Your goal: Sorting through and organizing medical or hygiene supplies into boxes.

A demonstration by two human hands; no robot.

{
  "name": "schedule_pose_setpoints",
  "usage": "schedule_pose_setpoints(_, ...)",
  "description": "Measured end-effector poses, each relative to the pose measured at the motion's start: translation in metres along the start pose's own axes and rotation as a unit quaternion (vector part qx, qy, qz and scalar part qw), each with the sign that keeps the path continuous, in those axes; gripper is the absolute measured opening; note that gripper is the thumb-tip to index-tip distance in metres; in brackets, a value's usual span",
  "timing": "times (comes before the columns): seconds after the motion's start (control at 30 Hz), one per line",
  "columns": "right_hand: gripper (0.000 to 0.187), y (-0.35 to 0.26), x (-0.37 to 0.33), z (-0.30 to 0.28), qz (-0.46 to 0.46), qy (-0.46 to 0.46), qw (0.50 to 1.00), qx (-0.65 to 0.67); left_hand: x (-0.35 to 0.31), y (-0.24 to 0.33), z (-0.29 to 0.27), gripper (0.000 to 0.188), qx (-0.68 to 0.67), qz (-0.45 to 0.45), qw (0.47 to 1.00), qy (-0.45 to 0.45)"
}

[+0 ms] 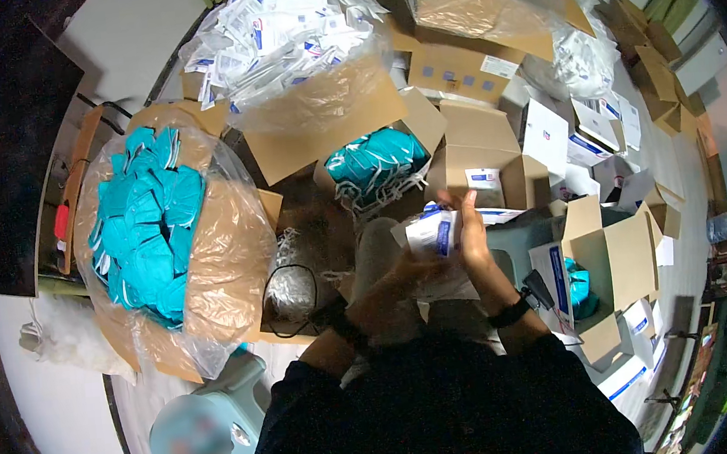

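In front of my body, both hands hold a white packet with blue print (pixel 432 233). My left hand (pixel 412 262) grips it from the left and below, with most of its fingers hidden by the packet. My right hand (pixel 473 232) presses along its right side, fingers pointing away from me and closed against it. Just beyond the hands stands an opened cardboard box (pixel 481 132) with a similar white packet (pixel 483 182) at its inner side. To the left of that box, folded teal cloth items with white straps (pixel 377 157) fill another carton.
A large plastic-lined carton of folded teal items (pixel 150 234) stands at left. White packets (pixel 292 32) heap over a far carton. Open boxes crowd the right, one carton (pixel 629 258) close to my right forearm. A pale blue stool (pixel 239 405) stands at lower left.
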State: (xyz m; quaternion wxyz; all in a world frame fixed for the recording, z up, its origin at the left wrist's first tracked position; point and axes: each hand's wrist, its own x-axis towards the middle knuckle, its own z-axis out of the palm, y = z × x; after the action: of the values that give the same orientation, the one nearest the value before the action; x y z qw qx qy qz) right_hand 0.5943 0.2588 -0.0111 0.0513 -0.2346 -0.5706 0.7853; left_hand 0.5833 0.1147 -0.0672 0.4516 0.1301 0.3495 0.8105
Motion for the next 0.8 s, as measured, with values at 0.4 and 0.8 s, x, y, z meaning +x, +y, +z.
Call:
schedule_pose_setpoints(0.4,0.022,0.109,0.106,-0.162,0.072,0.19,0.971,-0.124,0.157,0.32,-0.127,0.066,0.822,0.414,0.338,0.198)
schedule_pose_setpoints(0.8,0.067,0.144,0.284,-0.241,0.285,0.045,0.685,-0.669,0.267,0.433,-0.47,0.049,0.834,-0.132,0.533,0.054)
